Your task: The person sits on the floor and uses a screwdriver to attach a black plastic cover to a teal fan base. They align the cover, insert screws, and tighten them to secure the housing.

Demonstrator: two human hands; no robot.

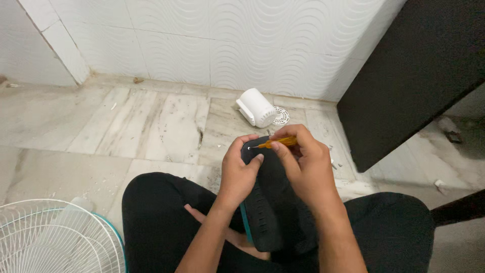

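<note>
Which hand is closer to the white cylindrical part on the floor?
The right hand is nearer: it is just below the white cylindrical part, holding the yellow screwdriver. The left hand grips the black housing, lower and further left.

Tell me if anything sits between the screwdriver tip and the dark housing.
Nothing visible does. The screwdriver in the right hand already has its tip at the top of the dark housing, which the left hand steadies.
</note>
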